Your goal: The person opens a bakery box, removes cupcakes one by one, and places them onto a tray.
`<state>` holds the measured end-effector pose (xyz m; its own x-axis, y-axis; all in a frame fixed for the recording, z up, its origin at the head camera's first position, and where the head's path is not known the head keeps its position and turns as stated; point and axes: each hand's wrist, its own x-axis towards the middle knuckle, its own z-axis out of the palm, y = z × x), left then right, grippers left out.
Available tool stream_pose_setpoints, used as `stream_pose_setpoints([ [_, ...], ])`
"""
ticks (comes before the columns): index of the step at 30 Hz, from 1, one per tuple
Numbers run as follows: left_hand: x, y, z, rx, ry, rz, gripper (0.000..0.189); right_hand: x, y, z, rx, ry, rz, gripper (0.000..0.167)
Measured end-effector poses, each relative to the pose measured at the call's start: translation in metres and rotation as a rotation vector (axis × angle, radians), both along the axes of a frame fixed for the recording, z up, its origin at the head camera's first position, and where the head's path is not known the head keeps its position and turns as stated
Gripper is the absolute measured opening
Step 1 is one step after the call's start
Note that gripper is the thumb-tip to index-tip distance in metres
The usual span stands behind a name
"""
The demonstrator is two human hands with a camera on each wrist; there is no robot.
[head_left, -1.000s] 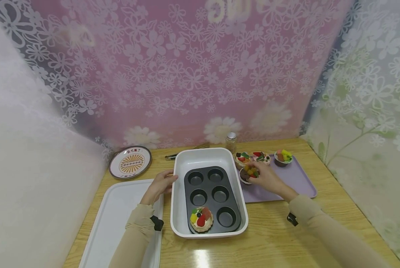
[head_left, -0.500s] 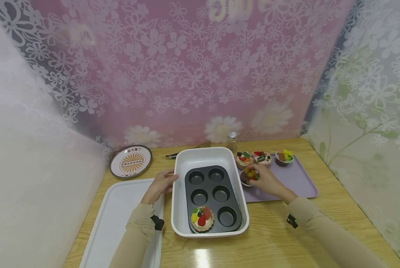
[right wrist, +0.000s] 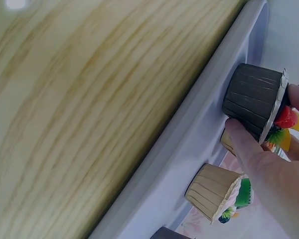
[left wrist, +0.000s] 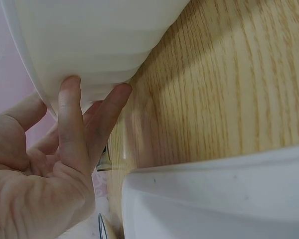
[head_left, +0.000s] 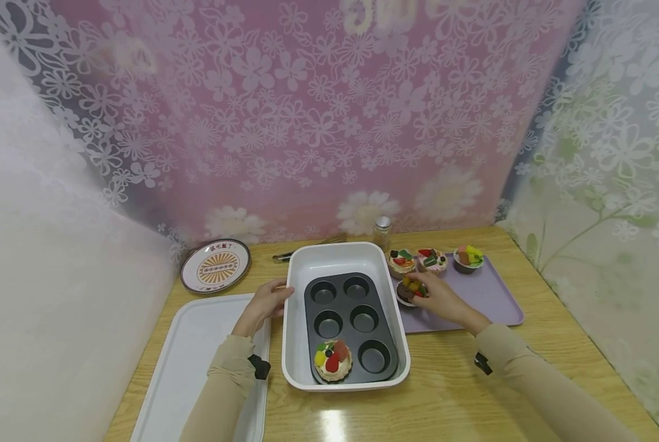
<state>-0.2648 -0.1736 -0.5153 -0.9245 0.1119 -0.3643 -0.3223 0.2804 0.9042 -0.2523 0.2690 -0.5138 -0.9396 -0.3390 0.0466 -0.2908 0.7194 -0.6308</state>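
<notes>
In the head view my left hand (head_left: 264, 307) holds the left side of a deep white rectangular tub (head_left: 288, 331), its thumb at the rim. The left wrist view shows the fingers (left wrist: 70, 117) against the tub's outer wall. Inside the tub lies a dark muffin tin (head_left: 345, 319), with a fruit-topped cupcake (head_left: 332, 362) at its near left cup. My right hand (head_left: 442, 301) grips a chocolate cupcake (right wrist: 254, 97) in a dark paper case, topped with fruit, at the left part of a purple tray (head_left: 489, 294).
Several more fruit-topped cupcakes, including one in a tan case (right wrist: 214, 189), stand along the purple tray's back. A shaker jar (head_left: 381, 233) and tongs (head_left: 282, 258) lie behind the tub. To the left are a white tray (head_left: 197, 356) and a patterned plate (head_left: 188, 276).
</notes>
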Motion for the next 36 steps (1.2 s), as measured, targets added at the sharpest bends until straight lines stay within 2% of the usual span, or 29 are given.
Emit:
stream_pose_setpoints([
  [6,0.001,0.000,0.000,0.007,0.005,0.002,0.054,-0.001,0.002,-0.001,0.006,-0.022,0.006,0.060],
  [14,0.002,0.003,-0.003,-0.018,0.014,0.023,0.052,0.003,0.008,0.002,0.022,-0.022,0.050,0.076],
  [19,0.003,0.001,-0.002,-0.011,0.010,0.017,0.054,0.012,0.010,0.024,0.005,-0.007,0.045,0.081],
  [22,0.003,-0.001,0.000,-0.006,0.013,0.008,0.055,0.010,0.006,0.040,-0.009,0.059,0.040,0.080],
  [25,0.002,-0.002,0.003,-0.005,0.011,0.006,0.055,0.005,-0.004,0.055,-0.044,0.050,0.066,0.082],
  [29,0.001,0.000,0.003,-0.008,0.002,0.015,0.054,0.002,-0.026,0.069,-0.071,-0.032,0.143,0.089],
  [36,0.002,0.003,0.000,0.002,0.000,0.027,0.052,0.007,-0.069,0.081,-0.024,-0.049,0.338,0.095],
])
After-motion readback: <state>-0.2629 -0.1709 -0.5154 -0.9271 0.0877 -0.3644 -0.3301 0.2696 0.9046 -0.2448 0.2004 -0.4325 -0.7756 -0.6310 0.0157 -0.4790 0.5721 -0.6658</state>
